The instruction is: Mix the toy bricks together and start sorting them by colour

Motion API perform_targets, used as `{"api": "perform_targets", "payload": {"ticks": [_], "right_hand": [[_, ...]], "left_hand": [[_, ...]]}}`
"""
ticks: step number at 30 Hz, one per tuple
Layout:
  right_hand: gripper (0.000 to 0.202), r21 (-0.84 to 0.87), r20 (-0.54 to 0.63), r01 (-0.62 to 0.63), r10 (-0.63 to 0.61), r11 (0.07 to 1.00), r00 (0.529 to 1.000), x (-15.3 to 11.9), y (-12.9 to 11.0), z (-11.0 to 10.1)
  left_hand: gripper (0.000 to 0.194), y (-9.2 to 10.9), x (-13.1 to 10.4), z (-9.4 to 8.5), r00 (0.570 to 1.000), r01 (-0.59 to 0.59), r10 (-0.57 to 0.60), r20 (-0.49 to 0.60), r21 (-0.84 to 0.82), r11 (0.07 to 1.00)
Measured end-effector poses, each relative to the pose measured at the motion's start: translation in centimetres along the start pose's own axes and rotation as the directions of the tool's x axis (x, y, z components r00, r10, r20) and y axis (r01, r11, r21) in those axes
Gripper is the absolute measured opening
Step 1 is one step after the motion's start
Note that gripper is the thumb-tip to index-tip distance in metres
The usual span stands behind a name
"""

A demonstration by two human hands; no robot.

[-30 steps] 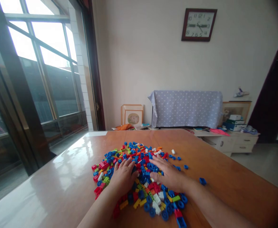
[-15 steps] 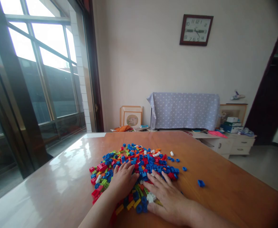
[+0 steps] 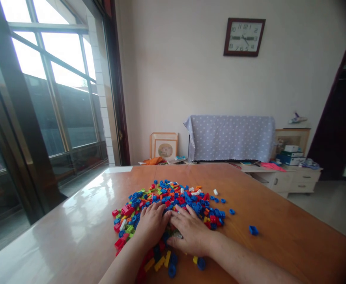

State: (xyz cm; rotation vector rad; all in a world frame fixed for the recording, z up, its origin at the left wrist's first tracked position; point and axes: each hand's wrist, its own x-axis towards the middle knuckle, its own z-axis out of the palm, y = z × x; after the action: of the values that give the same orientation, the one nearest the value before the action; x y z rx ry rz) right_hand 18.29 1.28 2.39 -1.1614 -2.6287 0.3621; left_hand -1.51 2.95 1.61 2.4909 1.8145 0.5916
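1. The toy bricks (image 3: 173,194) lie in a loose, many-coloured heap, spreading from 9 o'clock through 12 to about 2 o'clock around the two hands, with a smaller patch at 6 o'clock.
2. The left hand (image 3: 151,224) is palm down on the heap, its fingers stretched towards 12 o'clock, loosely open, and its thumb at 2 o'clock (what lies under the palm is hidden, so I cannot tell).
3. The right hand (image 3: 190,232) is also palm down, fingers spread towards 11 o'clock and thumb wide apart at 9; a pale brick (image 3: 177,235) shows in the gap. Its fingertips come close to the left thumb; I cannot tell whether they touch.
4. Yellow bricks (image 3: 159,263) and a blue wheel (image 3: 172,270) sit at 6 o'clock, below the hands. Another blue wheel (image 3: 201,263) is at 5 o'clock.
5. A stray blue brick (image 3: 253,230) lies at 3 o'clock from the right hand, well apart from the heap, and a white brick (image 3: 216,192) is at 1 o'clock.
6. The table (image 3: 63,244) is glossy brown wood, with window glare at 9 o'clock and a white sheet (image 3: 118,169) at its 11 o'clock corner.
7. Beyond it, a spotted cloth (image 3: 232,138) hangs at 1 o'clock above a white cabinet (image 3: 297,182), with a wall clock (image 3: 244,37) higher up; tall windows (image 3: 66,98) stand at 10.
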Motion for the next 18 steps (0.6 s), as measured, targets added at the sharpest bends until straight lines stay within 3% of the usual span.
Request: {"api": "perform_targets", "payload": {"ticks": [6, 9, 13, 18], "right_hand": [[0.056, 0.017, -0.159, -0.025, 0.028, 1.000, 0.987, -0.3, 0.2, -0.7], [0.049, 0.031, -0.285, -0.087, 0.092, 0.996, 0.954, -1.8, 2.0, -1.7], [0.049, 0.029, -0.477, -0.336, 0.308, 0.942, 0.823, -4.7, 8.3, -3.0], [0.054, 0.057, -0.488, -0.655, 0.593, 0.754, 0.640, -9.1, 17.7, -3.6]], "left_hand": [[0.051, -0.1, 0.1, 0.2, 1.000, 0.017, -0.016, 0.015, -0.004, 1.000], [0.052, 0.0, -0.2, -0.1, 0.999, 0.021, -0.020, 0.044, -0.022, 1.000], [0.056, 0.4, -0.5, -0.4, 0.996, 0.026, -0.021, 0.089, -0.049, 0.998], [0.057, 0.9, -0.6, -0.3, 0.995, 0.012, -0.006, 0.095, -0.063, 0.998]]}}
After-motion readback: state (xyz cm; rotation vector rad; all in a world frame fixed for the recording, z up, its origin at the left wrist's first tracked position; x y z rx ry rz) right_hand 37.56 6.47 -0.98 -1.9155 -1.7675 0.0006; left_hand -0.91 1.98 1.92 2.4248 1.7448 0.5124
